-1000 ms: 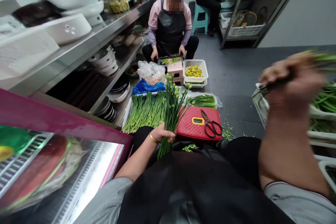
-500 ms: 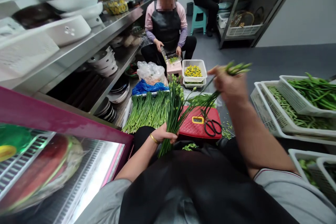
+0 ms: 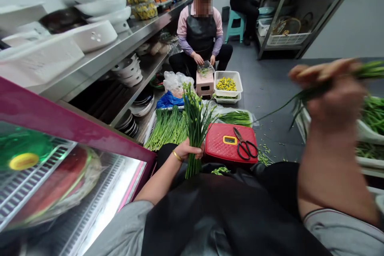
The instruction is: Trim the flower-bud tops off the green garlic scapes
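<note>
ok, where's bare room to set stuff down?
Grey floor between yellow-flower basket and steel rack looks widest; scraps litter it beside the red box. Box top has room left of scissors. Crowded: around left hand, beside stem tray.

bunch [image 3: 196,128] l of box [image 3: 216,150] w/ scissors [image 3: 241,139] atop

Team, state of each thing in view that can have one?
Left hand: closed around green-stem bunch
Right hand: raised, blurred, gripping loose stems
Scissors: lying on red box
Red box: top closed
Blue bag: crumpled
Watermelon: cut open
Teal stool: occupied
</note>
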{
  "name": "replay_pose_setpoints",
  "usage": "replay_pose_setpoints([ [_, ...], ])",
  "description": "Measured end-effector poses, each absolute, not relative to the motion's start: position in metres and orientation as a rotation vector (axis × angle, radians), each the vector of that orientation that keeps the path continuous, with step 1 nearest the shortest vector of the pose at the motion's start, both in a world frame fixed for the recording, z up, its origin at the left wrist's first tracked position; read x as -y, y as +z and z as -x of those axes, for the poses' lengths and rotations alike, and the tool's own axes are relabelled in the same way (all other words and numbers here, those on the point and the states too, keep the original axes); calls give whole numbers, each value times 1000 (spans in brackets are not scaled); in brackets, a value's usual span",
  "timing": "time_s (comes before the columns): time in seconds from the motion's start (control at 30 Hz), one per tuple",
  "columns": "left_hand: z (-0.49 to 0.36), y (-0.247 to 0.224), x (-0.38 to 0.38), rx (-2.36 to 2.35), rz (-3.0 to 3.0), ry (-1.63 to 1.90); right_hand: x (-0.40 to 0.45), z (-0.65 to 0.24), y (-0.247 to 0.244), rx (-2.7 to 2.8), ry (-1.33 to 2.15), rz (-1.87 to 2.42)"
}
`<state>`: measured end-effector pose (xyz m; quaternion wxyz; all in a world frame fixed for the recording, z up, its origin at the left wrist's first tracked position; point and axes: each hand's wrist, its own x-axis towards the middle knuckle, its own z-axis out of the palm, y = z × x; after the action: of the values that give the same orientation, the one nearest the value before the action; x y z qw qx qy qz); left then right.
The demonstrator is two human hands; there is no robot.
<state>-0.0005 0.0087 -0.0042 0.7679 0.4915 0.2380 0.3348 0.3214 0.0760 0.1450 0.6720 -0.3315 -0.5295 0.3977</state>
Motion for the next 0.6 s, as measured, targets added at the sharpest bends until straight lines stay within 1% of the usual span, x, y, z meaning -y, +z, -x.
replay_pose_setpoints([
  [0.1,-5,0,-6,-501,-1025,732,-83,-282,125,1055,1187,651],
  [0.17,-7,1,-3,-503,-1006,715,-84,-245,109,1091,1435,709],
  [0.23,-9,0,-1,-511,-1008,695,-83,-214,100,1105,1552,762],
  [0.37,-10,-3,2,-535,-1049,654,-83,-198,104,1111,1537,837],
  [0.47,-9,-5,3,-540,-1043,650,-82,-213,110,1153,1491,830],
  [0.6,-9,-6,3,-520,-1013,672,-75,-232,108,1031,1425,799],
])
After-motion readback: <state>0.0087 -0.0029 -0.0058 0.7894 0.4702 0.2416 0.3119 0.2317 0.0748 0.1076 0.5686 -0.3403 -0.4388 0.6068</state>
